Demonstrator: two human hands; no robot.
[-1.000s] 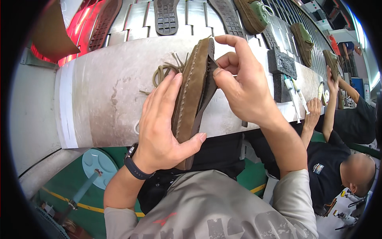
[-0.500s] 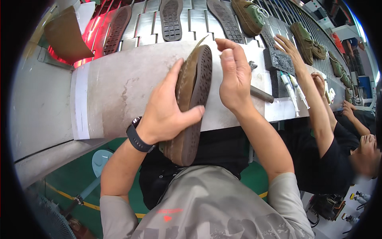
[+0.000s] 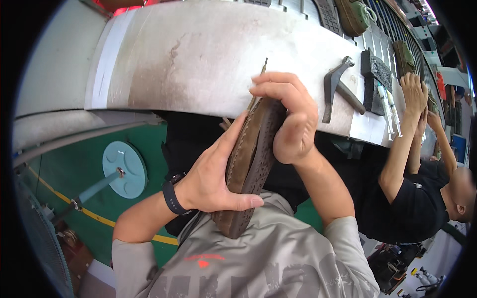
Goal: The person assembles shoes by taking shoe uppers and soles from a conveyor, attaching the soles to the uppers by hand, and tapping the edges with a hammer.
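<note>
A brown shoe (image 3: 244, 159) with a dark, studded sole is tilted on its side close to my body, its toe pointing away. My left hand (image 3: 211, 174) grips it along the upper, the thumb lying across the sole near the heel end. At the toe, my right hand (image 3: 297, 116) curls its fingers over the tip, with the palm against the sole. A thin lace end sticks up beyond the toe. Parts of the upper are hidden behind my left hand.
A hammer (image 3: 334, 87) lies on the pale worktable (image 3: 208, 59), beside black blocks (image 3: 376, 69) and syringes (image 3: 390, 109). Soles and a green-brown shoe (image 3: 353, 17) sit on the conveyor behind. A co-worker (image 3: 405, 208) stands at right; a blue round stool (image 3: 125, 169) is at left.
The shoe has come down toward my body in my left hand. My right hand, earlier apart from the shoe, now wraps its toe. My view has shifted, and the co-worker's arms have moved.
</note>
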